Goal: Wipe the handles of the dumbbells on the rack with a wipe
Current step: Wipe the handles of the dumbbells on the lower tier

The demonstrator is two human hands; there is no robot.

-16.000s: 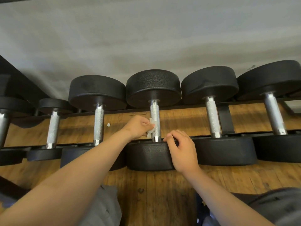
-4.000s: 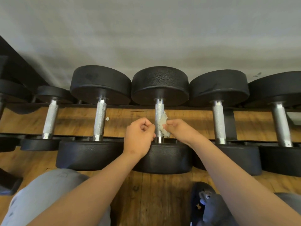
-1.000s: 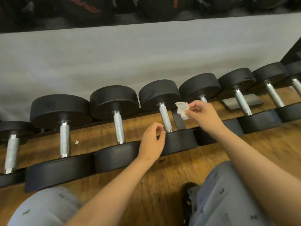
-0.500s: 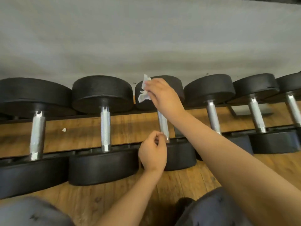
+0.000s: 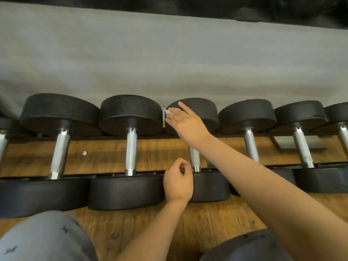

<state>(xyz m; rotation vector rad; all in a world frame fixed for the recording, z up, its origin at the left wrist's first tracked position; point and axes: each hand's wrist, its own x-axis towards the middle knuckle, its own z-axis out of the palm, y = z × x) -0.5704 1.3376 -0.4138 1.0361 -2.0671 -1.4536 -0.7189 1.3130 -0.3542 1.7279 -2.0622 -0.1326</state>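
A row of black dumbbells with knurled silver handles lies on a low black rack (image 5: 150, 136). My right hand (image 5: 185, 123) reaches over the far head (image 5: 205, 112) of the middle dumbbell, fingers stretched out, with a small white wipe (image 5: 167, 111) pinched at its fingertips. My right forearm crosses over that dumbbell's handle (image 5: 194, 159) and hides its upper part. My left hand (image 5: 178, 182) rests loosely curled by the near end of the same handle, against the near head (image 5: 209, 187), and holds nothing.
More dumbbells lie on both sides: handles at the left (image 5: 130, 151) (image 5: 59, 153) and right (image 5: 251, 147) (image 5: 302, 147). A grey wall (image 5: 169, 63) rises right behind the rack. A white scrap (image 5: 84, 153) lies on the wooden floor. My knees (image 5: 47, 240) (image 5: 248, 247) are close below.
My right hand has carried the wipe up from the handle to the far head and stretched its fingers out. My left hand has come off the handle's near end. The view has tilted up.
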